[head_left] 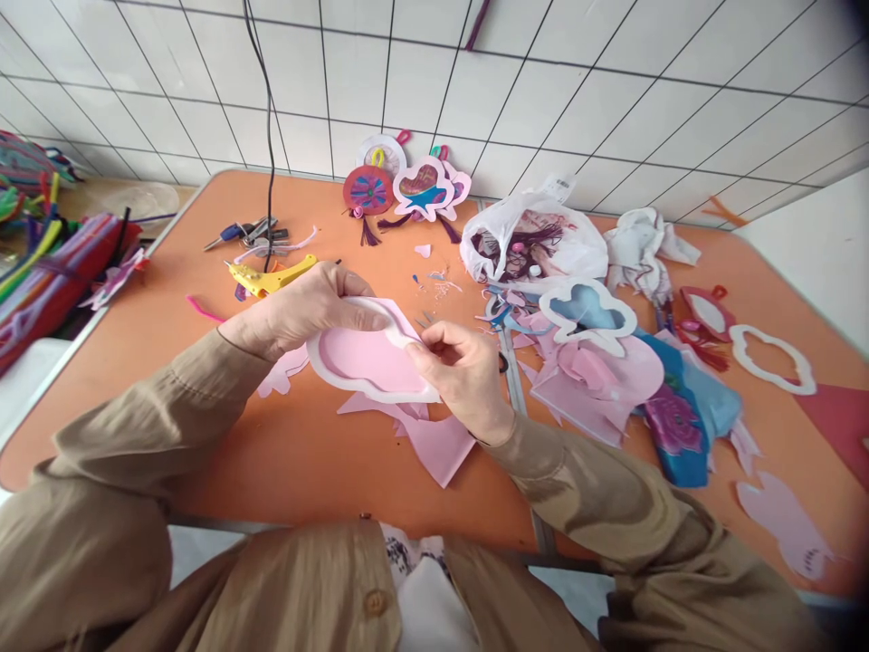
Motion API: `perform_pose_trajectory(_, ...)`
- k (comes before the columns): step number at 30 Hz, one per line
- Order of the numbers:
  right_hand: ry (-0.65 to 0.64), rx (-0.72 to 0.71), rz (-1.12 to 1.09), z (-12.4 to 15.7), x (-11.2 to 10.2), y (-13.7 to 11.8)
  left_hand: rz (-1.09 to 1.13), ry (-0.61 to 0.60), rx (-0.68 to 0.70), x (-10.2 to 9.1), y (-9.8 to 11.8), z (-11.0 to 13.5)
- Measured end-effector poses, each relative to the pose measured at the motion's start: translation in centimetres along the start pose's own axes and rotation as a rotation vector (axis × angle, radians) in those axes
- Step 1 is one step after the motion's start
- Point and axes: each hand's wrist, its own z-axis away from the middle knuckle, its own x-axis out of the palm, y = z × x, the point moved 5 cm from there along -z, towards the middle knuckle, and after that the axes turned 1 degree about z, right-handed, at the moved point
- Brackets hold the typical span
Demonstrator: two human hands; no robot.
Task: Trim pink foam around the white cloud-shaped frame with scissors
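Note:
Between my hands, above the orange table, is a cloud-shaped white frame [370,396] backed with pink sheet [359,351]. My left hand [319,310] pinches its upper left edge, thumb on the white rim. My right hand [468,369] grips the right end between thumb and fingers. Below the frame lie pink offcuts [444,448] on the tabletop. A yellow hot glue gun [268,274] rests just beyond my left wrist. Dark scissor-like handles [502,363] show partly behind my right hand.
Finished ornaments with tassels [424,188] lean on the tiled wall. A white plastic bag [543,235] holds dark tassels. At right are a cloud frame [587,312], pink scraps [597,398] and blue floral fabric [685,417]. Keys [254,233] lie at back left; a black cord [268,118] hangs down.

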Motion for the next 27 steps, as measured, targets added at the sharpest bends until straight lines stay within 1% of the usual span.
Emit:
perform_pose_trajectory(5, 0.008, -0.013, 0.006, 0.1, -0.1, -0.2, 0.039, -0.022, 0.004, 0.0, -0.3, -0.1)
perform_pose_trajectory(12, 0.009, -0.051, 0.024, 0.2, -0.2, -0.4, 0.063, -0.127, 0.040, -0.1, -0.4, -0.3)
perform_pose_trajectory(16, -0.002, -0.040, 0.028, 0.2, -0.1, -0.6, 0.050, -0.170, 0.013, 0.0, -0.8, -0.3)
perform_pose_trajectory(20, -0.028, 0.019, 0.017, 0.1, -0.1, -0.8, 0.028, -0.134, 0.015, -0.2, -0.7, -0.3)
perform_pose_trajectory(23, -0.084, 0.061, -0.011, 0.1, -0.3, -1.3, 0.032, -0.117, 0.006, -0.1, -0.5, -0.1)
perform_pose_trajectory(27, -0.144, 0.059, -0.033, -0.2, -0.7, -1.8, 0.039, -0.095, 0.007, 0.0, -0.2, 0.1)
